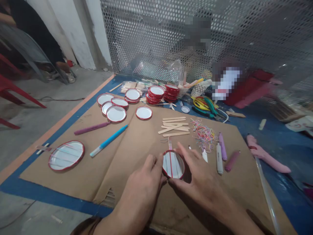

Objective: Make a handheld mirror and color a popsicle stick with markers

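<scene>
Between my hands is a red-rimmed jar lid [177, 166], white inside, with a red stripe and thin lines running across it. A short flat stick [170, 143] extends from its far edge. My left hand [144, 182] has its fingers curled against the lid's left rim. My right hand [202, 178] curves round the other side, with its thumb at the near edge and fingers along the far right. On the left lies another lid [66, 155] with lines across it and a stick attached. Craft sticks [174, 125] and a pile of small coloured bands [202, 132] lie beyond my hands.
Cardboard [117, 169] covers part of the blue table. Loose lids [116, 114] and stacked lids [156, 93] stand at the back. Markers [109, 140] lie about, with pliers [207, 106] and a pink glue gun [266, 155] rightward. A perforated metal panel [151, 39] rises behind; a person sits far left.
</scene>
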Motion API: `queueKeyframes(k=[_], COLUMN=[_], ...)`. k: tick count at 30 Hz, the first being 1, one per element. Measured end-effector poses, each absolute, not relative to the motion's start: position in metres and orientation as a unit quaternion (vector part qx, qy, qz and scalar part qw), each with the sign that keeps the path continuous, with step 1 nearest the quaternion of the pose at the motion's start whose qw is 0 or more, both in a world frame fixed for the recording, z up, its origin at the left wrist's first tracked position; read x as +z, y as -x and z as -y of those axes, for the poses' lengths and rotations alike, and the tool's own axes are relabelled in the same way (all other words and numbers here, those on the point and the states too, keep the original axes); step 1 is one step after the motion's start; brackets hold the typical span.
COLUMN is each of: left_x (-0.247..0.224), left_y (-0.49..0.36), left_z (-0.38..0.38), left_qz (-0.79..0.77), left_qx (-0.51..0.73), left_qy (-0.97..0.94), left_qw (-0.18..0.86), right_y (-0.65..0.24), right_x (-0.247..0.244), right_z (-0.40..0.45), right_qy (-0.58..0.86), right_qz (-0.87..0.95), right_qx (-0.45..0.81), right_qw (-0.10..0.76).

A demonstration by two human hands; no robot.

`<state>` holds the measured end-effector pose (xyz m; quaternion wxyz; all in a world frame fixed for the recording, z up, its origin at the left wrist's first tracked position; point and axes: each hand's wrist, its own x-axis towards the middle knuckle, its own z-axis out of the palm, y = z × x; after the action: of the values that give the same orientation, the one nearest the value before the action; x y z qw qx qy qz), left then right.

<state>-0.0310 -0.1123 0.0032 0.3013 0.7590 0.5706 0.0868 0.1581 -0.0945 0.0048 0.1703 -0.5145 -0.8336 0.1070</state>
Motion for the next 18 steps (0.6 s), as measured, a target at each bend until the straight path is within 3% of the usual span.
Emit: queueKeyframes(k=[12,18], left_x=[0.0058,0.01], left_y=[0.0303,0.0306], left_z=[0.1133,0.1139], left_qz=[-0.571,-0.578], left_qx=[0.063,0.022], left_qy=[-0.77,-0.786], left_qw=[0.278,0.218], right_y=[-0.1577,-0.1564], right_x=[0.0034,0.0083], right_z=[0.0953,0.095], right_qy=[0.51,0.507], right_qz=[0.843,0.845], right_qx=[0.085,0.097], right_qw=[0.148,0.141])
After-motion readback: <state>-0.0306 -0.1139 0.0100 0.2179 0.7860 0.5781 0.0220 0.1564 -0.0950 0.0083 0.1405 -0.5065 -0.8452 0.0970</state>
